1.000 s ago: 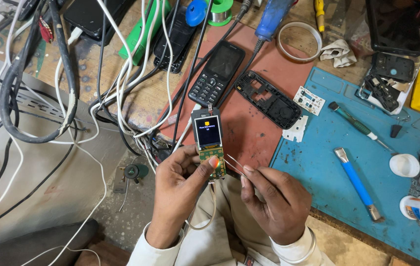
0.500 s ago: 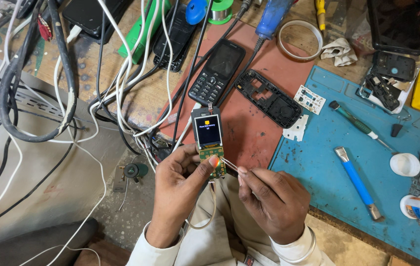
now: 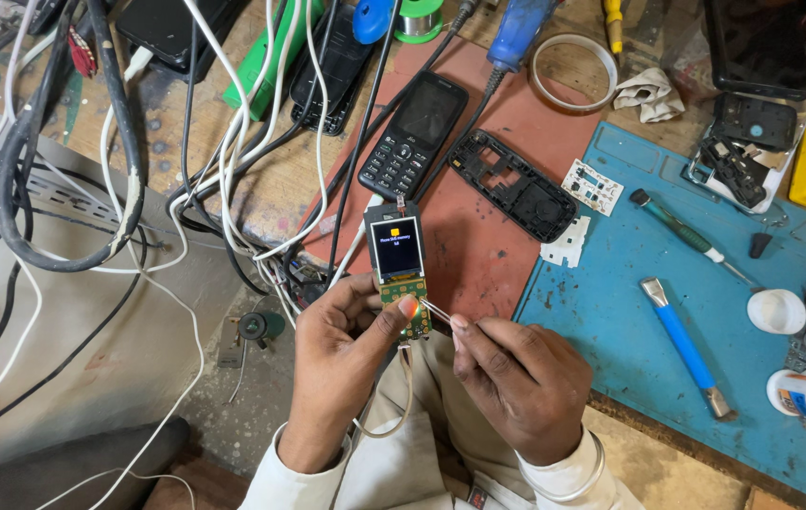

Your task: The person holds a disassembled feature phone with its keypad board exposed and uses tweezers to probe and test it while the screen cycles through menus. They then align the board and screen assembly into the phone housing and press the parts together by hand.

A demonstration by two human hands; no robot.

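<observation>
My left hand (image 3: 344, 359) grips a bare phone circuit board (image 3: 398, 269) with a small lit screen at its upper end, thumb pressed on the green lower part. My right hand (image 3: 516, 387) pinches thin metal tweezers (image 3: 436, 310) whose tips touch the board just beside my left thumb. A thin wire hangs down from the board's lower end between my wrists. Both hands hover in front of the workbench's near edge, above my lap.
On the red mat (image 3: 478, 255) lie a black keypad phone (image 3: 414, 134) and an empty black phone frame (image 3: 512, 184). The blue mat (image 3: 639, 312) holds a blue-handled brush (image 3: 686, 345), a screwdriver (image 3: 691, 236) and small pots. Tangled cables (image 3: 223, 161) cover the left.
The hands and board stay almost in place; my right hand has shifted the tweezer tips slightly closer to my left thumb on the board.
</observation>
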